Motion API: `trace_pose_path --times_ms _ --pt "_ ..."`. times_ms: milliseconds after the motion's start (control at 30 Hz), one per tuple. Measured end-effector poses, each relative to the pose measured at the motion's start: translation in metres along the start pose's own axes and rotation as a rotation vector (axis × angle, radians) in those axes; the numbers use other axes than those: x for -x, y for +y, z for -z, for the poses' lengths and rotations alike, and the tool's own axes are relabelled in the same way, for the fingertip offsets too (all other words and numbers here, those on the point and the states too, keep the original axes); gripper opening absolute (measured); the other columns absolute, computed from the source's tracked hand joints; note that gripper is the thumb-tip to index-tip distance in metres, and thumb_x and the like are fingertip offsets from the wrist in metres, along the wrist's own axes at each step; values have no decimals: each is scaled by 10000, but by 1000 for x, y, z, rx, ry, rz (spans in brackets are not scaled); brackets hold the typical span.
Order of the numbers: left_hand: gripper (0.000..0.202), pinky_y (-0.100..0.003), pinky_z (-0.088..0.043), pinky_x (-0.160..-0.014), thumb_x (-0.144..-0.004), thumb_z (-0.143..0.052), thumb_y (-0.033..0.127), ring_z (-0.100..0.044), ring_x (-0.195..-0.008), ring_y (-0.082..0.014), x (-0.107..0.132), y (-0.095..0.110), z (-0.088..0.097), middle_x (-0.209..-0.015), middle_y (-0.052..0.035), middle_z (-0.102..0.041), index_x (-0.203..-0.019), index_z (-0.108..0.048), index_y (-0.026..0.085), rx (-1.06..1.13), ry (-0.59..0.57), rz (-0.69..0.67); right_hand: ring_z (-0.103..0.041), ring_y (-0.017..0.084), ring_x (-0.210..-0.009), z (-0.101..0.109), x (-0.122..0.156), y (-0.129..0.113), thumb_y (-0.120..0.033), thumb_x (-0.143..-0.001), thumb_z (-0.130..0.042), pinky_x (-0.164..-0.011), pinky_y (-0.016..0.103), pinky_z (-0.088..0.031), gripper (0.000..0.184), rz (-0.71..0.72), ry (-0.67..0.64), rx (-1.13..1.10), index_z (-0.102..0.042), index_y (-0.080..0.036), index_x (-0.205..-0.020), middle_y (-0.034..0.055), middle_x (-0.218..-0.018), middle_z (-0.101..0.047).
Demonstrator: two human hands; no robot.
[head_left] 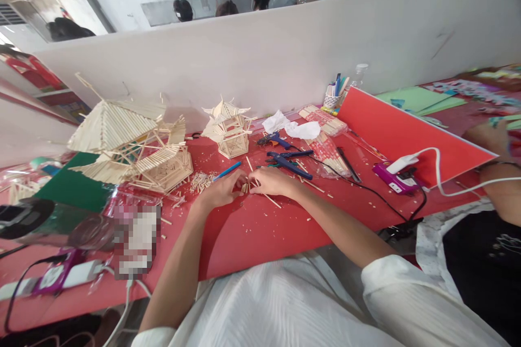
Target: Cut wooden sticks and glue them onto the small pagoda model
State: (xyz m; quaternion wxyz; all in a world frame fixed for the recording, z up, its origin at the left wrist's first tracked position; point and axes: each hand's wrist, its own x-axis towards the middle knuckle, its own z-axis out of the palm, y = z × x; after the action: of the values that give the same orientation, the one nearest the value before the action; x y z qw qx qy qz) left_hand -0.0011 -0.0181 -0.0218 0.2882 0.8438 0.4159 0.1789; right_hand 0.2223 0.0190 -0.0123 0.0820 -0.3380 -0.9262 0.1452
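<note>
Low over the red table [252, 236], my left hand [225, 188] and my right hand [269, 180] meet with bent fingers. Between the fingertips are a few short wooden sticks [245, 188], partly covered, so how they join is unclear. Longer thin sticks lie by the right hand, one pointing up and one running toward the front [273, 201]. Just beyond my left hand rests a blue pen [227, 170], beside a heap of cut stick bits [201, 181]. A small stick pavilion [233, 133] stands behind the hands.
At left stands a larger stick pavilion [134, 146], near a clear bottle [69, 227]. Blue pliers [288, 162], a glue gun [275, 141] and packs of sticks [325, 154] lie right. A red board [411, 133] leans behind a purple power strip [396, 178]. Another person's arm [499, 179] is far right.
</note>
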Motion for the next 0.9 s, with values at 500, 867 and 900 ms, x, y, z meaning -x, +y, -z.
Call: trace_pose_path --times_ms 500,867,900 --pt "300 -344 -542 -827 -861 -616 169 -668 -899 -198 -1 1 -4 -1022 -47 -686 -1133 -506 230 -50 30 -21 -716 278 -937 -5 -2 -2 -310 -864 -758 -690 283 -391 148 3 7 -1 -750 -208 -972 102 -959 -783" --pt "324 -376 -536 -858 -837 -676 189 -664 -954 -230 -1 -2 -4 -1047 -58 -670 -1122 -531 233 -104 78 -54 -716 261 -993 1 -1 -8 -354 -881 -731 -732 266 -412 200 -16 -38 40 -741 -225 -1033 81 -1019 -790" --pt "312 -371 -536 -846 -841 -670 190 -663 -941 -227 -1 -2 -5 -1032 -52 -669 -1117 -531 236 -111 75 -49 -717 260 -987 1 -1 -9 -349 -883 -727 -729 267 -411 187 -16 -40 41 -742 -222 -1021 82 -1012 -790"
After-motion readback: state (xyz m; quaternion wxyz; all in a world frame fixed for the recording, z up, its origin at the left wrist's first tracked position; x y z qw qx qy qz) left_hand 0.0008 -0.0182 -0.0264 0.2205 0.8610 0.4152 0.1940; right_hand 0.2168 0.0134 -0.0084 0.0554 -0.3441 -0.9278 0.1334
